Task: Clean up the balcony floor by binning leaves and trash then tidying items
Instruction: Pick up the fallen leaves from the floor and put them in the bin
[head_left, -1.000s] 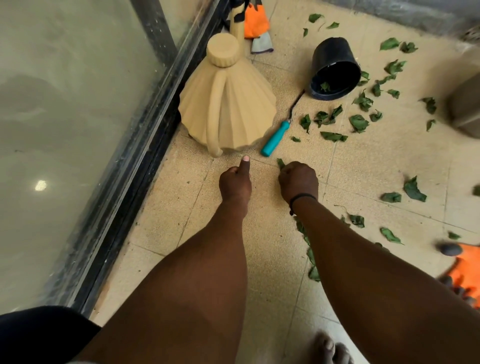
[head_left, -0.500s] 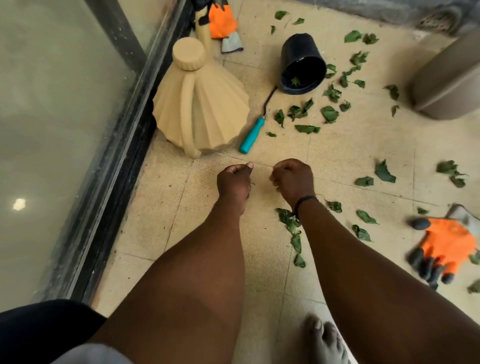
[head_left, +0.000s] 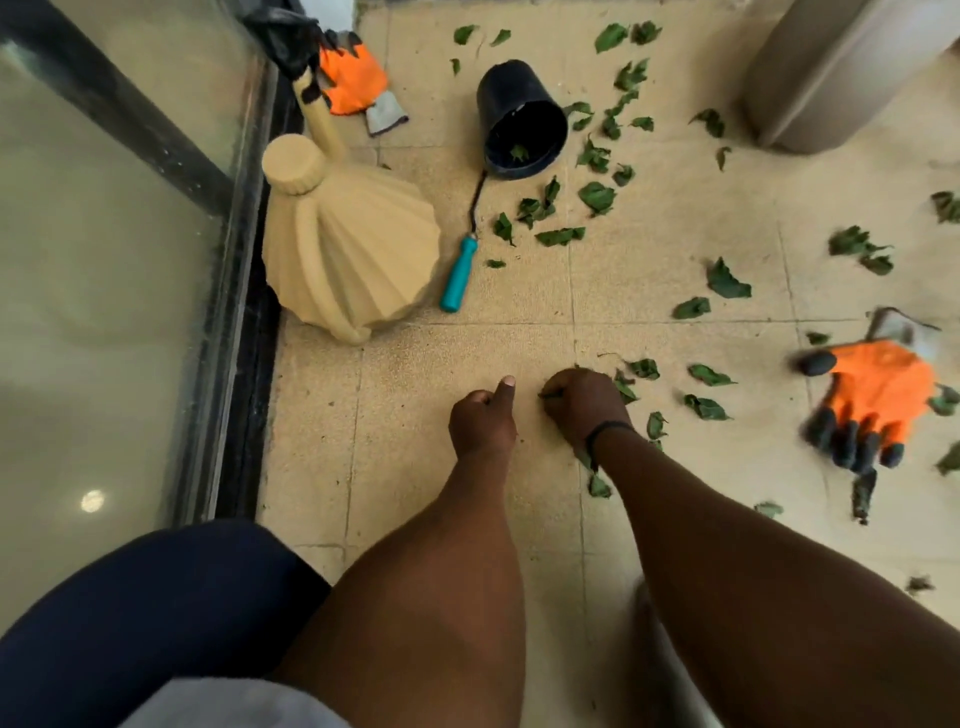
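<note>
Left hand: fingers curled into a loose fist, one digit sticking out straight toward the watering can, nothing visibly in it, low over the floor. Right hand: fingers curled tight, pinching a small green leaf at the fingertips, knuckles up, down at floor level. Black band on that wrist.

Both forearms reach straight ahead from the bottom edge, roughly parallel, hands close together but apart.

Landmark = beige ribbed watering can, upright against the glass door frame. Just right of it: teal-handled tool, long axis running from near the can's base up toward the black pot, teal end nearest the person. Pot lies on its side, mouth facing the person, a leaf scrap inside. Scattered leaves right of the can, more by the right hand. Orange glove behind the can; second orange glove far right of it, dark fingers pointing toward the person. Grey bin far right, back corner
</note>
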